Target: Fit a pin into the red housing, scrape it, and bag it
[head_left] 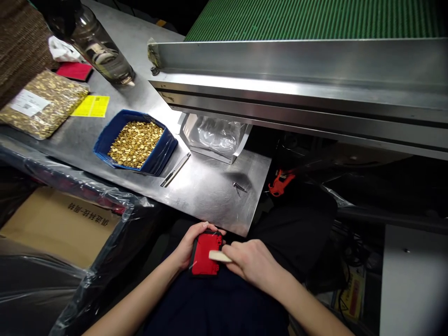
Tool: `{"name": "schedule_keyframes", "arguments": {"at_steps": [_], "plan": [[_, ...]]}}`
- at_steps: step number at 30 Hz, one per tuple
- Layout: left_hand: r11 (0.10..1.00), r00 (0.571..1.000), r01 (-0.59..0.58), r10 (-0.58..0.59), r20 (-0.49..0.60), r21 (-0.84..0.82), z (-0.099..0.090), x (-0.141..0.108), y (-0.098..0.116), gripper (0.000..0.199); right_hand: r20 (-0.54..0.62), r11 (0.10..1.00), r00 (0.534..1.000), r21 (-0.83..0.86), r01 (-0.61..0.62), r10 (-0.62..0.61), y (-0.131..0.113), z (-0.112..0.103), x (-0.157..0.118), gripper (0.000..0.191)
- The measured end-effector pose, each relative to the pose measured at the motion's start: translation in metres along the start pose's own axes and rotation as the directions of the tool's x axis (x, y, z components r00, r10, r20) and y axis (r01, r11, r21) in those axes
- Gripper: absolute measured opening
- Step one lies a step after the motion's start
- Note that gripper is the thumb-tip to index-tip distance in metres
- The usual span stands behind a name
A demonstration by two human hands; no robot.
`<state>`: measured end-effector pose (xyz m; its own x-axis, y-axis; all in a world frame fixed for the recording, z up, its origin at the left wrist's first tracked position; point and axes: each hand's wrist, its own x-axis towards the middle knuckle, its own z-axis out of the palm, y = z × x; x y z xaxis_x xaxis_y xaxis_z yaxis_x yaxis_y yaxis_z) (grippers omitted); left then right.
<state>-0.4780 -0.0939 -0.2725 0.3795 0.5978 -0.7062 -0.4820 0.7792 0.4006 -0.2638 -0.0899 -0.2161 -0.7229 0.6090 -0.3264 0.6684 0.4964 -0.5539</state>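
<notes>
Just off the table's front edge, my left hand (187, 245) is closed around the side of a flat red plate with a black rim (203, 256). Small raised red details line the plate's right edge. My right hand (250, 261) grips a pale, cream-coloured flat stick (219, 256), whose blunt end reaches over the red face. Whether the stick touches the plate I cannot tell. Part of the stick is hidden inside my right fingers.
On the metal table (210, 191) stand a blue bin (101, 144) of small brass-coloured parts, a pen-like tool (175, 170), a grey tray (213, 153) with clear bags and a bottle (105, 51). A green conveyor (315, 18) runs behind; a bag-lined box (63, 224) is at left.
</notes>
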Motion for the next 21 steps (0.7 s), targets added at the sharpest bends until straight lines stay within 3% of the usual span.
{"name": "schedule_keyframes", "arguments": {"at_steps": [9, 14, 18, 20, 21], "plan": [[1.000, 1.000, 0.001, -0.001, 0.005, -0.011, -0.001, 0.000, 0.000, 0.035, -0.008, 0.997, 1.000, -0.066, 0.028, -0.028, 0.001, -0.005, 0.000, 0.015], [0.999, 1.000, 0.008, -0.007, 0.007, -0.045, 0.000, 0.000, 0.000, 0.035, -0.042, 0.993, 0.996, -0.086, 0.075, -0.079, -0.018, -0.001, 0.013, 0.018], [0.995, 0.999, 0.038, -0.036, 0.024, -0.097, -0.003, -0.002, 0.002, 0.033, -0.170, 0.993, 0.983, -0.092, -0.080, 0.063, -0.016, -0.015, 0.017, 0.026], [0.990, 0.997, 0.063, -0.056, 0.059, -0.126, -0.005, -0.003, 0.003, 0.035, -0.261, 0.969, 0.934, 0.020, -0.247, 0.244, -0.006, -0.025, 0.009, 0.034], [0.987, 0.994, 0.076, -0.064, 0.083, -0.141, -0.006, -0.003, 0.004, 0.037, -0.296, 0.930, 0.882, 0.118, -0.349, 0.368, 0.000, -0.029, 0.005, 0.036]]}}
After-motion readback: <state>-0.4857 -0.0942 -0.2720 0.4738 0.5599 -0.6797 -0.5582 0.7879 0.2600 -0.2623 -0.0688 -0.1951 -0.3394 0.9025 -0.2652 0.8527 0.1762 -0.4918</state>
